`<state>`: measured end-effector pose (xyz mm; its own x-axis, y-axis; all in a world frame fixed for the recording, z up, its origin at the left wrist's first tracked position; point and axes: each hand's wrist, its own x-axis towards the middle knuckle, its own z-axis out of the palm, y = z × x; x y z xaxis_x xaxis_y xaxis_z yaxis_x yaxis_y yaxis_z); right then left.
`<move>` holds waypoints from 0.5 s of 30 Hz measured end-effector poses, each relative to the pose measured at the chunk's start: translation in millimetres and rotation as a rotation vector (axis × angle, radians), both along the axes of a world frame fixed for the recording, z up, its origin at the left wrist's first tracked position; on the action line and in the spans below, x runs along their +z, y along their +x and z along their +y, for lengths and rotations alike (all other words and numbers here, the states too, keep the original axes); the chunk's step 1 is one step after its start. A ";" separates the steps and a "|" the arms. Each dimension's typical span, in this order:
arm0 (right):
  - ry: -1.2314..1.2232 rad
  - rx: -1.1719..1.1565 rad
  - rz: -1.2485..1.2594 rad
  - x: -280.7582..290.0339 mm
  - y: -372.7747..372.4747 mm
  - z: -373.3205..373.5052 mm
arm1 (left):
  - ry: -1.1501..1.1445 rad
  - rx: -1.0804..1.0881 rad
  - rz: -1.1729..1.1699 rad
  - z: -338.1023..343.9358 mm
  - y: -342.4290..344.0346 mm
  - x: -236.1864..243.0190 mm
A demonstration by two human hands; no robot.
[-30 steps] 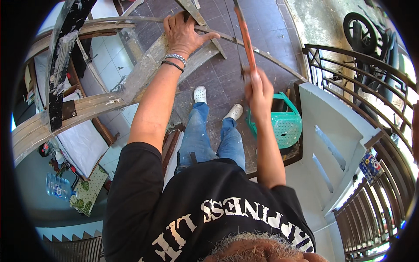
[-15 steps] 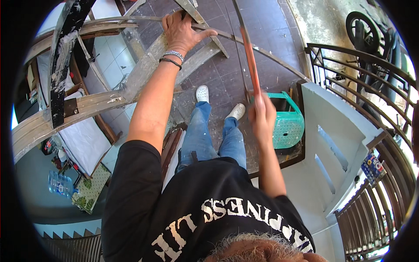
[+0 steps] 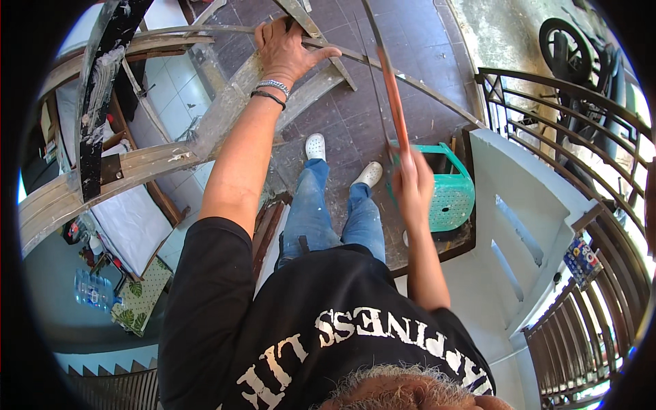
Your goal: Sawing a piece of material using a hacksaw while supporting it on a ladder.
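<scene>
My left hand (image 3: 288, 56) grips a weathered wooden batten (image 3: 301, 19) where it crosses a long, thin strip (image 3: 424, 89), its thumb stretched out to the right. My right hand (image 3: 413, 181), slightly blurred, is closed on the lower end of a saw (image 3: 393, 96) with an orange-and-dark frame and a thin blade alongside it. The saw runs upward across the long strip, to the right of my left hand; whether its blade touches the wood, I cannot tell. Grey, paint-spattered boards (image 3: 307, 96) lie crossed below my left wrist.
Large wooden frames (image 3: 140, 164) span the left, above a white-covered surface (image 3: 133, 229). A green plastic stool (image 3: 447, 205) stands behind my right hand, beside a pale low wall (image 3: 519, 184). Dark railings (image 3: 567, 96) and a motorbike (image 3: 567, 48) are at right, a water jug (image 3: 92, 290) lower left.
My right hand and the saw have moved down toward my body since a second ago, with only slight movement in the last half second. My left hand stays on the wood.
</scene>
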<state>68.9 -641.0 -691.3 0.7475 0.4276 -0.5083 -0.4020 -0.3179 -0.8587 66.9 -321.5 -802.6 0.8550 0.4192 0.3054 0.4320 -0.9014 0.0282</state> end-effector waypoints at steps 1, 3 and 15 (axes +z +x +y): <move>0.116 -0.020 0.048 -15.9 18.9 30.1 | -0.007 -0.003 -0.009 -0.1 0.0 -4.5; 0.226 0.005 -0.062 -37.3 53.7 75.8 | 0.008 -0.015 -0.044 -3.4 7.9 -8.1; -0.048 0.038 -0.042 9.6 -20.3 -27.0 | -0.039 0.010 0.016 -3.2 -0.6 0.1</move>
<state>48.6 -668.0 -681.6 0.7522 0.4319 -0.4976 -0.3534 -0.3731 -0.8579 66.3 -324.7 -802.5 0.8553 0.4393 0.2745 0.4418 -0.8953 0.0563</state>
